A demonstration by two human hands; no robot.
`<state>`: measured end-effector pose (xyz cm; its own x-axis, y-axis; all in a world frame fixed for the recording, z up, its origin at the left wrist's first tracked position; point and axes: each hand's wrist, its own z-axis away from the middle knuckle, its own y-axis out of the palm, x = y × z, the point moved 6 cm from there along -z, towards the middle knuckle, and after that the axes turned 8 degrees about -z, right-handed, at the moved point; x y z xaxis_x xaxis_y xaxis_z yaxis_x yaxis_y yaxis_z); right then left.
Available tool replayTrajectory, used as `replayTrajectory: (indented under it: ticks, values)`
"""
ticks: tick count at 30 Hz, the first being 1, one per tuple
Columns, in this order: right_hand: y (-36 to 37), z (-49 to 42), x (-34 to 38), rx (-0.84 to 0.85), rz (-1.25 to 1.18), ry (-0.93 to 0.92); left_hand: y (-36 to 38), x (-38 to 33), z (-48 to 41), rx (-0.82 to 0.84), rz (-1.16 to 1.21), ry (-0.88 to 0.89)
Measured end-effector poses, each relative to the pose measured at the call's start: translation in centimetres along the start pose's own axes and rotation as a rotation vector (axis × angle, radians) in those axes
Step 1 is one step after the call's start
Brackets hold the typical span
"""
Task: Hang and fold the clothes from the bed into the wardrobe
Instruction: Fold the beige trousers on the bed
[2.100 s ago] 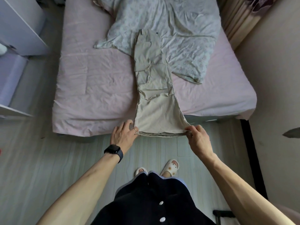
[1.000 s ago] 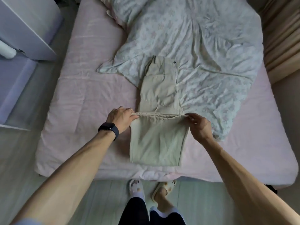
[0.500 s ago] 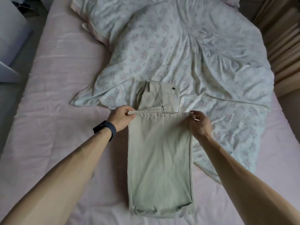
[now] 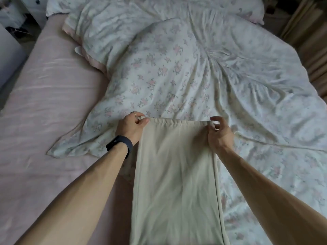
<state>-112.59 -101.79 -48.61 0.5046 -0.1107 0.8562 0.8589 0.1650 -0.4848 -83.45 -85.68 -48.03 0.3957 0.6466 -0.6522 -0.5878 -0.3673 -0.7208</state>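
Both arms reach straight out over the bed, forearms almost parallel. The left hand (image 4: 131, 127), with a black wristband (image 4: 120, 145) and a thin ring (image 4: 134, 113), pinches the far left corner of the beige trousers (image 4: 177, 174) between thumb and curled fingers. The right hand (image 4: 220, 135) pinches the far right corner the same way, knuckles up and fingers bent over the hem. The hem between them runs taut and level.

The trousers lie folded lengthwise in one long panel, running from the hands back toward the person and out of the bottom of the view. The seam along the right side is straight. The far end and right side rest on the floral duvet (image 4: 194, 76); the left side lies near the duvet's edge, over the pink sheet (image 4: 44, 103).

The rumpled duvet spreads beyond the hands and to the right, with a pillow (image 4: 92, 32) in matching fabric at its far left. A broad stretch of pink sheet runs to the bed's left edge, where pale furniture (image 4: 8, 50) stands just beside. Tan curtains (image 4: 315, 50) hang close along the right.
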Motion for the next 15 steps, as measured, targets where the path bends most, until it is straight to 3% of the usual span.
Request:
replayTrajectory:
  ticks: [10,12,15]
  values:
    - [3.5,-1.9,-2.4,0.066,0.132,-0.141,2.9,0.7,-1.8,-0.086,-0.154,0.047]
    - [3.5,-0.3,-2.0,0.041,0.210,-0.219,2.7,0.1,-0.5,-0.180,-0.346,0.128]
    - [3.3,3.1,-0.9,-0.008,0.355,-0.378,3.4,-1.8,3.4,-0.339,-0.529,0.390]
